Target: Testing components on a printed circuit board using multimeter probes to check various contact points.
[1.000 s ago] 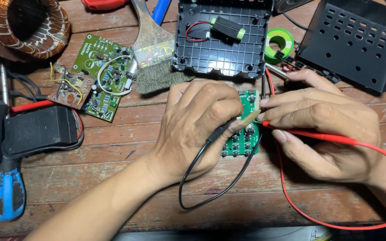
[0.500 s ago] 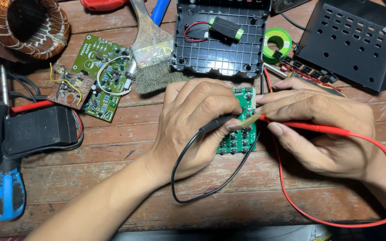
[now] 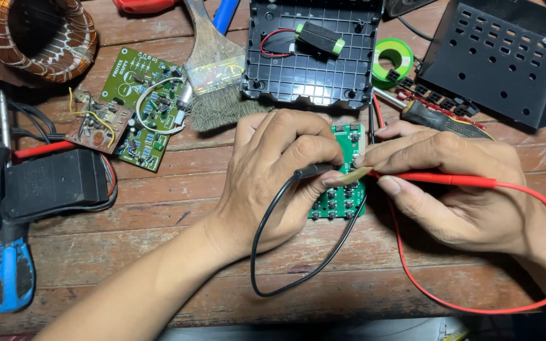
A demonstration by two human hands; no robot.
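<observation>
Green circuit board (image 3: 342, 189) pinched between both probe-holding hands.

The left hand (image 3: 279, 177) comes in from seven o'clock, its bare forearm running up from the lower left, back of the hand upward, fingers curled into a tight grip with thumb and forefinger pinched at its three o'clock side. The right hand (image 3: 456, 183) enters from four o'clock, palm turned down, fingers extended toward nine o'clock, thumb beneath in a pinching grip. The fingertips of both hands nearly meet at centre.
</observation>
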